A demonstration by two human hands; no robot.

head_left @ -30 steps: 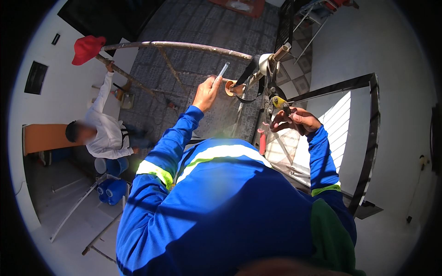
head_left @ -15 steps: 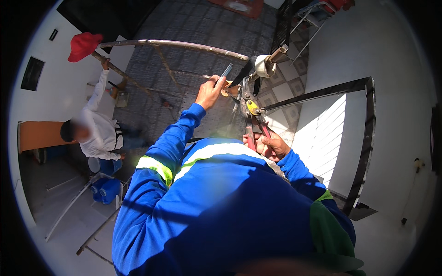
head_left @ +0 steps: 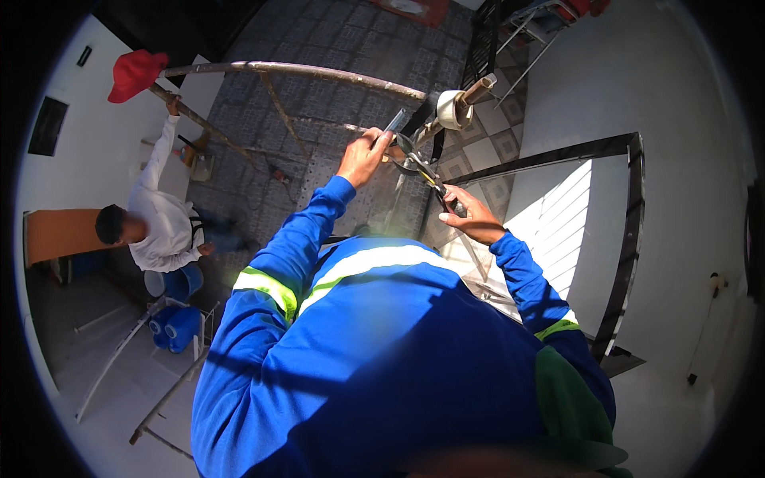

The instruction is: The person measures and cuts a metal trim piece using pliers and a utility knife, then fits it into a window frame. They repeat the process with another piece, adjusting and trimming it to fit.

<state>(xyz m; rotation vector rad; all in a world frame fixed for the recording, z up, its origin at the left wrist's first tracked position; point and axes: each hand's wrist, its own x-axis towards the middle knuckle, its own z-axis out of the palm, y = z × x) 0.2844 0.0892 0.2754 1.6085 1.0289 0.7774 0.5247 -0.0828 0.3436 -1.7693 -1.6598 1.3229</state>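
In my left hand [head_left: 364,158], the fingers are wrapped round a short piece of grey metal channel [head_left: 394,122], its free end pointing up and away. My right hand [head_left: 473,215] grips the handles of a pair of tin snips [head_left: 428,170], seen nearly edge-on. Their jaws tilt up and left, close to the metal channel and my left fingertips. Whether the blades touch the metal I cannot tell. Just beyond the snips, a roll of whitish tape [head_left: 451,110] hangs round the end of a scaffold pole [head_left: 479,89].
Scaffold tubes [head_left: 335,76] cross in front of me, with a red cap [head_left: 137,76] on the left corner. A person in a white shirt [head_left: 163,227] grips a tube there. Blue containers [head_left: 183,327] stand at lower left. A dark frame [head_left: 635,215] juts out at right.
My right hand has risen and turned the snips, swinging their jaws left toward the metal channel. My left hand has barely moved. The view has shifted slightly.
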